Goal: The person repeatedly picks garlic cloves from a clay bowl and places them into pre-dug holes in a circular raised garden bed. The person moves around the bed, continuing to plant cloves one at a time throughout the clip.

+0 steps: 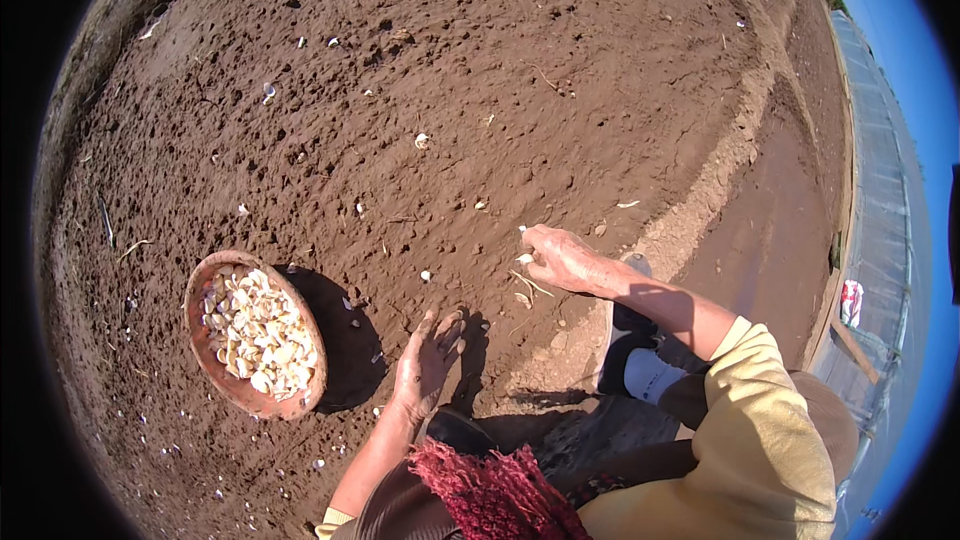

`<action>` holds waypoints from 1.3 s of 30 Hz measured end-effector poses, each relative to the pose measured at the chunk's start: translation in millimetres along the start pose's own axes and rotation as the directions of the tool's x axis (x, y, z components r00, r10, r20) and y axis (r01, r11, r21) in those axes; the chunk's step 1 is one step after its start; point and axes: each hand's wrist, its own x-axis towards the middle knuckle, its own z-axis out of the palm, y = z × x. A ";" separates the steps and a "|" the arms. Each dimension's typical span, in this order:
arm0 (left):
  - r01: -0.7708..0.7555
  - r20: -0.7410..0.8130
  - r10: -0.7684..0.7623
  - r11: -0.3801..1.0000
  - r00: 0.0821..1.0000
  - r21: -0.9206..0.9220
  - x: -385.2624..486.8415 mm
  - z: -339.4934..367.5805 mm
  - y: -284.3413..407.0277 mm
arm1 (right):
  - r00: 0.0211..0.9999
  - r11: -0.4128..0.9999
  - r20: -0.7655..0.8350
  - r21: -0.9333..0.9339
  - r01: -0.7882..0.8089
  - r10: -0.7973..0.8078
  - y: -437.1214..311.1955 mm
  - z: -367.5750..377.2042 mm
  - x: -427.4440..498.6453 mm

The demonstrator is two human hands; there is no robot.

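My right hand (pixel 561 259) is low over the brown soil, fingers bent around a garlic clove (pixel 525 259) whose pale side shows below them. Another white tip shows at the forefinger. My left hand (pixel 429 360), dirty at the fingertips, hangs just above the ground with its fingers apart and nothing visible in it. To its left, a reddish bowl (pixel 196 360) full of peeled-looking garlic cloves (pixel 259 330) rests tilted on the soil. Single cloves stick out of the bed in places, among them one clove (pixel 426 276) between my hands and one clove (pixel 480 205) farther out.
Dry husk strips (pixel 531 283) lie beside my right hand. A raised soil edge (pixel 705 202) borders a lower path (pixel 757 240) on the right. Beyond stands a plastic-sheeted tunnel (pixel 874 187) with a wooden board (pixel 855 351). My shoe and white sock (pixel 651 375) are at the bed's edge.
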 end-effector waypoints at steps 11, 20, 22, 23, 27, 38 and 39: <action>-0.537 -0.599 0.332 0.821 0.728 -0.197 -83.2 -103.7 6.6 | 0.928 0.862 -0.217 -0.353 -0.363 0.302 145.5 -30.5 -17.8; -0.749 -0.714 0.399 0.607 0.575 -0.264 -78.3 -217.2 10.3 | 0.905 0.816 -0.295 -0.408 -0.409 0.305 117.8 -13.6 2.0; -0.753 -0.730 0.408 0.620 0.548 -0.219 -77.9 -213.0 12.8 | 0.905 0.813 -0.274 -0.409 -0.415 0.325 133.8 -9.9 1.4; -0.744 -0.740 0.410 0.644 0.533 -0.180 -79.9 -205.6 17.0 | 0.925 0.799 -0.212 -0.468 -0.378 0.314 149.7 -14.2 -4.2; -0.791 -0.755 0.476 0.605 0.451 -0.091 -90.2 -191.8 14.4 | 0.940 0.851 -0.177 -0.399 -0.340 0.293 147.0 -28.1 -8.1; -0.557 -0.599 0.544 0.809 0.587 0.190 -32.3 -61.2 40.8 | 0.947 0.812 -0.155 -0.488 -0.321 0.281 146.7 -16.8 6.1; -0.543 -0.588 0.534 0.820 0.608 0.184 -23.2 -59.3 39.3 | 0.940 0.792 -0.150 -0.507 -0.339 0.306 144.0 -17.3 8.7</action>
